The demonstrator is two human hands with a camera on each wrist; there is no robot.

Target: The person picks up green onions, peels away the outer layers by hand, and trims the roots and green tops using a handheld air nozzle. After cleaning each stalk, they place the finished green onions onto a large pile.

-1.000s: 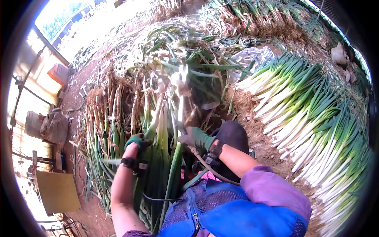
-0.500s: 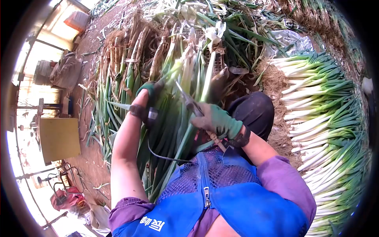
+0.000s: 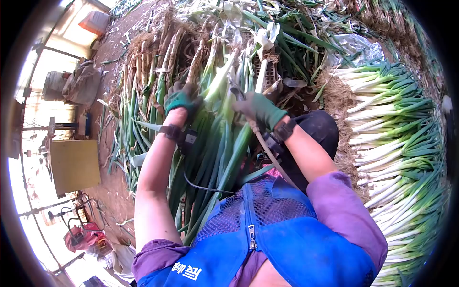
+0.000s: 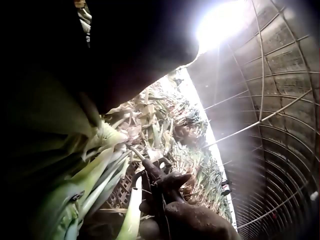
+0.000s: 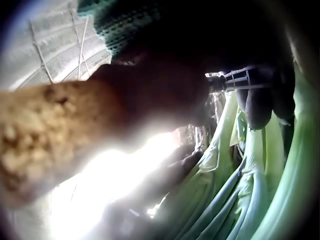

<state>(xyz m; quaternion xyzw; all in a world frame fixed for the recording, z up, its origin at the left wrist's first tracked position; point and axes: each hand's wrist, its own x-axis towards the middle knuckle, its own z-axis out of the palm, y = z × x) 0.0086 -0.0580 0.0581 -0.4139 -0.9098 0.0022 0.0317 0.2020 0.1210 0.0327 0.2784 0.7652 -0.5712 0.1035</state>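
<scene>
My gloved left hand (image 3: 180, 98) lies at the left of a large green onion with a pale stem (image 3: 221, 79). Its fingers are spread loosely, the thumb near that stem. In the right hand (image 3: 258, 109), also gloved, I grip an air blow gun (image 3: 236, 93). A tan hose (image 3: 265, 146) runs from it back past my hip. In the left wrist view the thin nozzle (image 4: 135, 150) points at the onion's stem end (image 4: 112, 136). Long green leaves (image 3: 210, 153) stretch from the stems toward my lap, and more show in the right wrist view (image 5: 240, 195).
Unpeeled onions with brown roots (image 3: 160, 52) are bunched at the left. White-stemmed onions (image 3: 382, 143) lie in a long row at the right, beside root scraps (image 3: 339, 105). Stripped leaves (image 3: 296, 43) pile up ahead, near a plastic crate (image 3: 271, 74). A yellow board (image 3: 75, 165) stands far left.
The view has tilted down toward my body. My left hand's fingers have loosened and spread. The blow gun has risen along the stems, and the blurred onion stem now lies still.
</scene>
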